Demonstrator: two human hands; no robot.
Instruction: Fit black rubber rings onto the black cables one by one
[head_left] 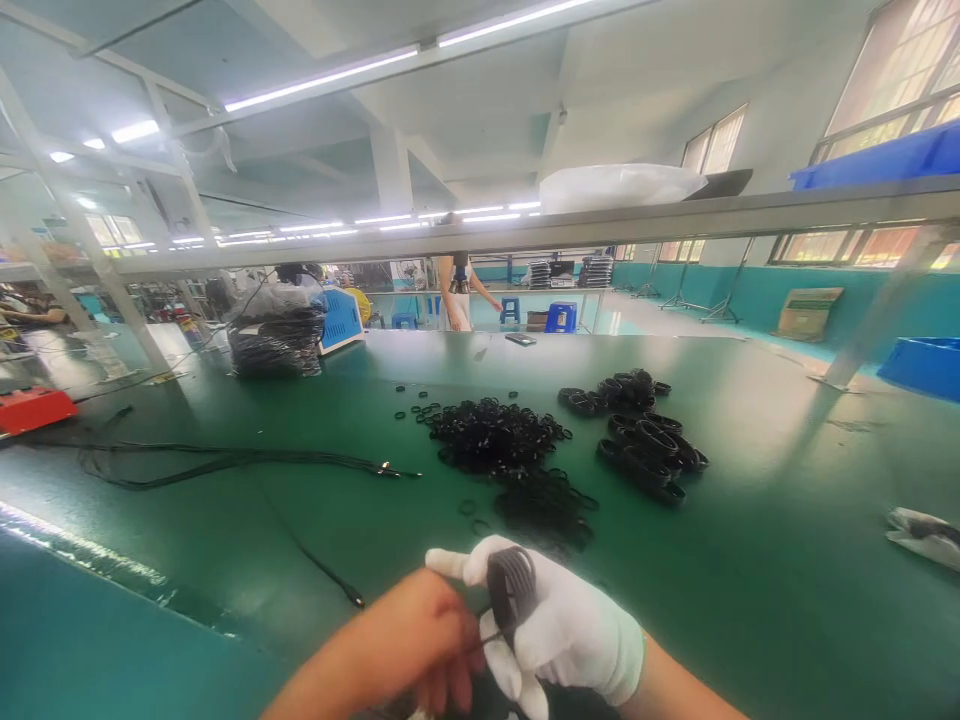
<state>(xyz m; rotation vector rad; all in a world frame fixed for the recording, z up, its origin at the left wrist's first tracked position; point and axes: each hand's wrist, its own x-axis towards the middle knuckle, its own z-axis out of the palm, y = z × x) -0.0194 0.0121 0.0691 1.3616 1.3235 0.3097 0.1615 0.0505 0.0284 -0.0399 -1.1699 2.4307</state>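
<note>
My right hand (577, 625), in a white glove, grips a small coil of black cable (512, 585) wound in several loops. My bare left hand (412, 630) is right beside it, fingers curled downward and slightly blurred. A strand of the cable runs from the coil into those fingers. Beyond the hands lies a heap of small black rings (499, 435), with a few loose ones scattered to its left. Finished-looking coils of black cable (645, 450) are piled farther right. Long uncoiled black cables (247, 456) stretch across the table's left side, and a single connector end (352, 592) lies near my left wrist.
The green tabletop (750, 600) has a metal shelf beam (480, 236) above it. Toward the back stand a black plastic-wrapped bundle (274, 335) and a blue-and-white machine (341, 318). A red box (34, 408) sits left, a white glove (926, 535) right. Another person (459, 290) stands beyond.
</note>
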